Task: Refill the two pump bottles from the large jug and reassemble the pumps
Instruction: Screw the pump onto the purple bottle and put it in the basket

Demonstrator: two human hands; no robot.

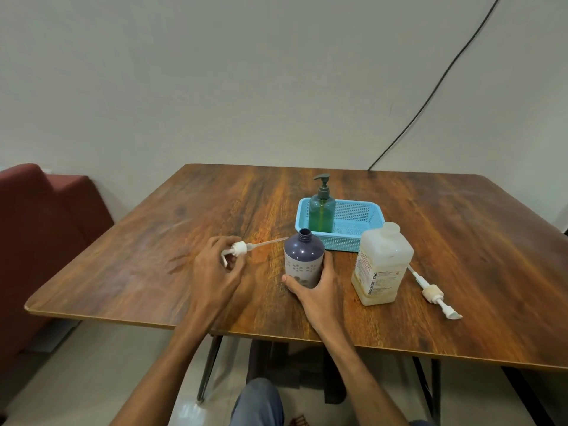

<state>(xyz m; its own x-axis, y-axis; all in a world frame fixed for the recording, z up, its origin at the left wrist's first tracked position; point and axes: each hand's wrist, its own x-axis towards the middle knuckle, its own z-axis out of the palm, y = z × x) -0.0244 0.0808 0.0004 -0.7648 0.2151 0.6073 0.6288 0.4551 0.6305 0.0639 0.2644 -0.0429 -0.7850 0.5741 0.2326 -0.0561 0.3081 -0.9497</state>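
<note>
Bottle work sits at the centre: the purple bottle [303, 259] stands upright on the table [123, 272] with its neck uncapped, and my right hand [316, 290] wraps its lower body from the near side, thumb across the front, fingers curled round the far side. To the left of it my left hand [216, 265] is closed around the white pump head [238, 249], whose thin dip tube slants toward the bottle, its tip near the bottle's shoulder but not yet in the neck. Whether the purple bottle has been filled I cannot tell; the walls are opaque. Just to the right of my right hand stands the large jug [382, 265], upright, a rounded white top at its neck, pale liquid visible low inside. Farther right again, apart from the jug, a second pump [433, 295] lies flat on the wood, nozzle pointing toward me. Beyond both hands, the blue basket [353, 222] holds the green bottle [321, 210] in its left end, pump already fitted and liquid showing roughly to mid-height. I judge that the green bottle is done, while the purple one awaits its pump being threaded in and screwed down. The loose pump on the right probably belongs to the jug, though I cannot confirm it.
</note>
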